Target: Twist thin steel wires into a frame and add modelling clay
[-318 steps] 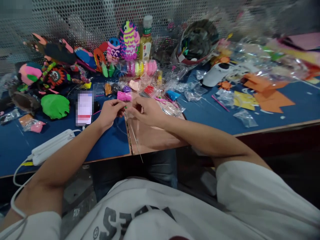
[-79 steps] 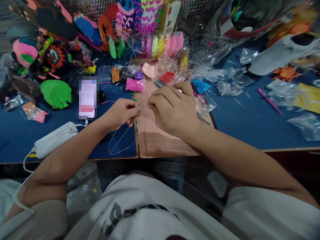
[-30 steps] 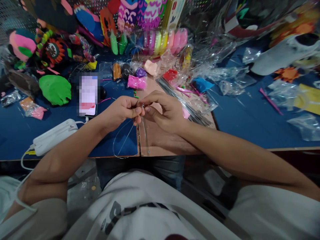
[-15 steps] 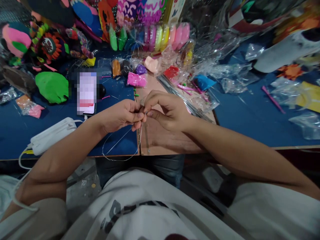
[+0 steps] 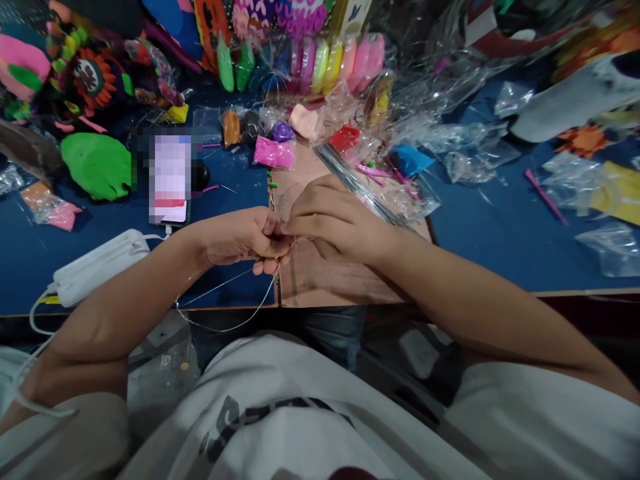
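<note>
My left hand (image 5: 250, 240) and my right hand (image 5: 340, 217) meet above the front part of the wooden board. A thin silvery wire (image 5: 250, 317) hangs in a loop from between the fingers, down past the table's front edge. The left thumb and fingers pinch the wire. Right fingertips press against the same spot, closed on the wire, though the back of that hand hides most of the contact. Behind the right hand lies a bundle of straight metal wires (image 5: 350, 177) on the board.
A phone (image 5: 173, 177) with a charging cable and a white power bank (image 5: 103, 267) lie at left. Beyond are a green clay piece (image 5: 97, 167), a pink clay packet (image 5: 274, 153), colourful clay bars (image 5: 320, 63) and plastic bags (image 5: 465, 147). The wooden board (image 5: 345, 280) sits in front.
My right hand has rolled over so its back faces up, covering the fingertips. The left hand has turned slightly, and the wire loop has swung further left and lower.
</note>
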The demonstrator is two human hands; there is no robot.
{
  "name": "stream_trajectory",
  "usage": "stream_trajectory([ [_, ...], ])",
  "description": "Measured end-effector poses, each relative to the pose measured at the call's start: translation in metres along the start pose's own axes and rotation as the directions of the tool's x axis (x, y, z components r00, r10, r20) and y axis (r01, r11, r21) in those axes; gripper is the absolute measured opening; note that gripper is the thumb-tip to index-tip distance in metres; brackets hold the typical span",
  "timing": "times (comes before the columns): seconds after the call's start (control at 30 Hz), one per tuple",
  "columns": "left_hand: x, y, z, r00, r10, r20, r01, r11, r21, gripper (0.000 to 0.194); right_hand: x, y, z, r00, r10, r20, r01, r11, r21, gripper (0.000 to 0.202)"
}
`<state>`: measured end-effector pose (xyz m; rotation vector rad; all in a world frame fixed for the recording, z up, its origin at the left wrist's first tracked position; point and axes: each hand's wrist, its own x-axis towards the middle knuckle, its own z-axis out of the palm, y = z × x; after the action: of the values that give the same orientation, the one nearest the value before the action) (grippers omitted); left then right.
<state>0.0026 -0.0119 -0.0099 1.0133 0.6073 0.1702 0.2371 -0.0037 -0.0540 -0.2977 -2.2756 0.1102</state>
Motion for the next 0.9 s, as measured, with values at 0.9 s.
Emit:
stream_trajectory([
  [0.9,0.008,0.003,0.001,0.880,0.370,-0.297,-0.204,0.860,0.467,0.014,0.008,0.001,0.009,0.652,0.686,0.322,-0.582,0.181,0.793,0.048],
])
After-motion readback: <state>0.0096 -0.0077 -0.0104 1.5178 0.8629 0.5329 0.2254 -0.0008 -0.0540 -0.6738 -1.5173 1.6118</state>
